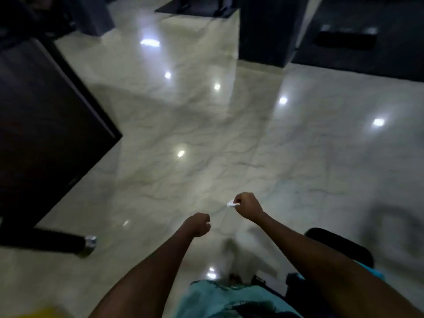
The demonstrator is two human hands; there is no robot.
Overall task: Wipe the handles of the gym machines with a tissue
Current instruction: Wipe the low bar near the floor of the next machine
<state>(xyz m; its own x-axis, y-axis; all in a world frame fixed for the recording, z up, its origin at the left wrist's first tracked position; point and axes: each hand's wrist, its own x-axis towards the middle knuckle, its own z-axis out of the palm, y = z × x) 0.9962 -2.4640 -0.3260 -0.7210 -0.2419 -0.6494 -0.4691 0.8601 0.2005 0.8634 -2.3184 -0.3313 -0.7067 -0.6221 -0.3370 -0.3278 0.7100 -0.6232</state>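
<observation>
We keep the tissue (232, 204) pinched in our curled right hand (249, 205), ready for wiping handles, while our left hand (199, 225) is fisted, seemingly empty.

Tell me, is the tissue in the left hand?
No, the white tissue sticks out of the right hand; the left hand is curled with nothing visible in it.
</observation>
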